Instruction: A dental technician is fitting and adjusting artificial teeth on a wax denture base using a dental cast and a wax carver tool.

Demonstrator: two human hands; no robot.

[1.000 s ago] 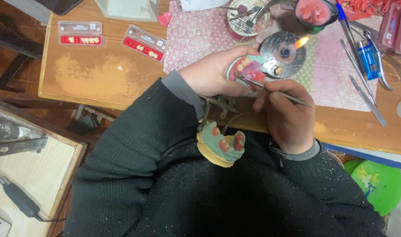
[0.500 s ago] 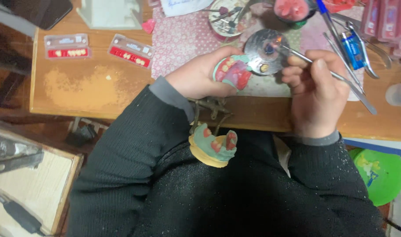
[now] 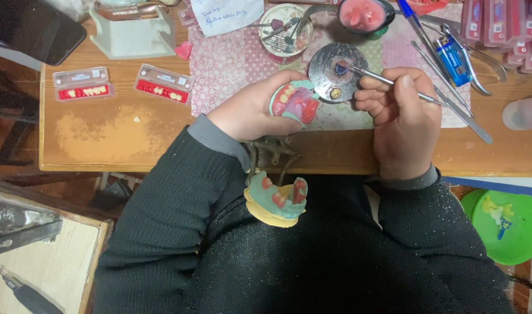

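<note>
Resting in the left hand (image 3: 251,113), fingers curled round it, the wax denture (image 3: 295,102) already carries some teeth. The right hand (image 3: 402,113) pinches a thin tool (image 3: 388,78), tip on the metal disc (image 3: 331,72). Its partner cast (image 3: 276,200) waits in the lap; tooth cards (image 3: 164,83) lie unused.

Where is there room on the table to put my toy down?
The bare wood on the table, below the two tooth cards and left of the left hand, is free. The right edge beside the frosted cup has a little room. Around the metal disc and tools it is crowded.
</note>
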